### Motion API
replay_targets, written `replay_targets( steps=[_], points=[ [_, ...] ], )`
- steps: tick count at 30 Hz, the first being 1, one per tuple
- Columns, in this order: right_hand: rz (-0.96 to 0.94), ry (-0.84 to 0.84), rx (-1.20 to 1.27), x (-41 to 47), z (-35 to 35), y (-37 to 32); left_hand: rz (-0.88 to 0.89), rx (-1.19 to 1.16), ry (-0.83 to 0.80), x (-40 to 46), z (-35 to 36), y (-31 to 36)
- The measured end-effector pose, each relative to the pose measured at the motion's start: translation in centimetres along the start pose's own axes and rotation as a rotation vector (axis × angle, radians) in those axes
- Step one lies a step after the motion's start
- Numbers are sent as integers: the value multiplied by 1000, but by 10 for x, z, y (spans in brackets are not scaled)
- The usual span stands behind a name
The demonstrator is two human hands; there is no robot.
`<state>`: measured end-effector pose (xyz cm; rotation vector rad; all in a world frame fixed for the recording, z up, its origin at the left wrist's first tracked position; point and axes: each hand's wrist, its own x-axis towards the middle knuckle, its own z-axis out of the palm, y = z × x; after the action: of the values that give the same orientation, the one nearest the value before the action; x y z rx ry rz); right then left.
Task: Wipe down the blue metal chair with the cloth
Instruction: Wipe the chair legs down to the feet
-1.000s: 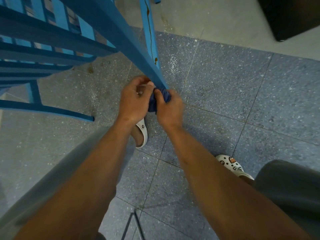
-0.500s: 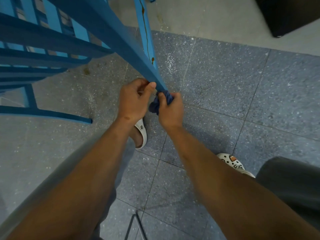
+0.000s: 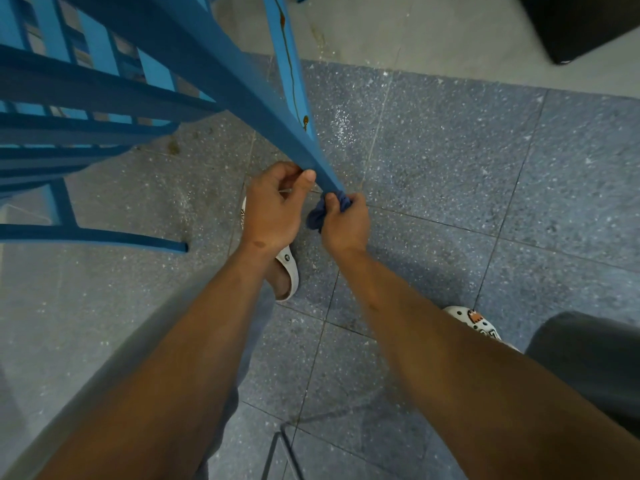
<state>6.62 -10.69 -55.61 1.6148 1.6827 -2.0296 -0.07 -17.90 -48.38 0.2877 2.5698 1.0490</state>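
1. Right hand (image 3: 343, 221) grips a bunched dark blue cloth (image 3: 320, 216), pressing it against the lower end of a blue metal chair leg (image 3: 277, 123).
2. Left hand (image 3: 273, 206) curls round the same leg just above the cloth, thumb on the metal.
3. Blue metal chair (image 3: 104, 91) is tilted, filling the upper left.
4. White clog sandals (image 3: 289, 271) stand on the speckled grey tiled floor (image 3: 450, 161) beneath both forearms.

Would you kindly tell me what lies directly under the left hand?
Under the left hand a white clog on the speckled floor tiles shows its heel end; the hand and forearm cover its front.
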Motion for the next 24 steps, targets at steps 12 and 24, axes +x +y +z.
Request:
replay_targets(
  steps=[12,24],
  points=[
    [-144,7,92,-9,5,1,-2,-60,-2,-2,8,-8],
    [-36,58,-22,-15,-24,64,-81,42,-123,11,29,-38]
  ],
)
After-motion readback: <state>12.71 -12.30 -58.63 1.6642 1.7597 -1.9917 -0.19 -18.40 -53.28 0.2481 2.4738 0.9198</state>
